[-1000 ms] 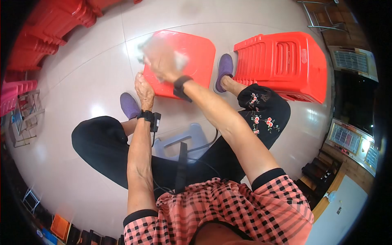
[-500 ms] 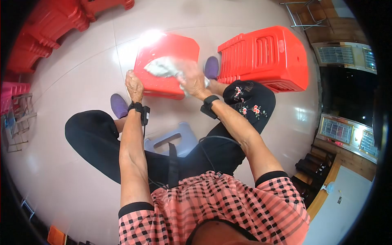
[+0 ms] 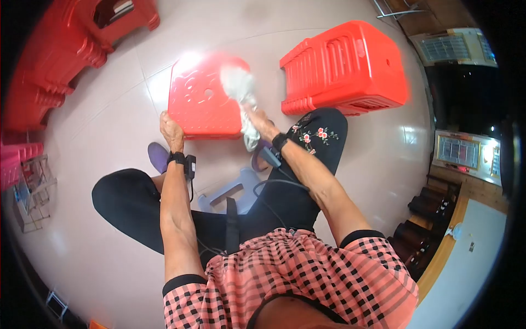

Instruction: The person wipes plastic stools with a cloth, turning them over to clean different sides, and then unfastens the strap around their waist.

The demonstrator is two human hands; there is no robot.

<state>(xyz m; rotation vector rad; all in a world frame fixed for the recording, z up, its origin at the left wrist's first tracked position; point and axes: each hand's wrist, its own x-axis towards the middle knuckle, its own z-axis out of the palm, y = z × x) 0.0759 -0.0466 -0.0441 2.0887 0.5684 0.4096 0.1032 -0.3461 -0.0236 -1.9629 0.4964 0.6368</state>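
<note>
Clutching white cloth [image 3: 239, 85] at right edge of red stool [image 3: 194, 104]: right hand [image 3: 262, 122], fingers wrapped round cloth, blurred. Left hand [image 3: 171, 132] at stool's near-left corner, fingers mostly hidden, can't tell grip. Stool on floor [image 3: 104, 148].

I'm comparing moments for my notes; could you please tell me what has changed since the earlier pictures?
The right hand, holding the crumpled whitish cloth throughout, has moved from the left part of the square red plastic stool to its right edge. The right foot's purple slipper has drawn back toward the person. The left hand stays at the stool's near left corner.
</note>
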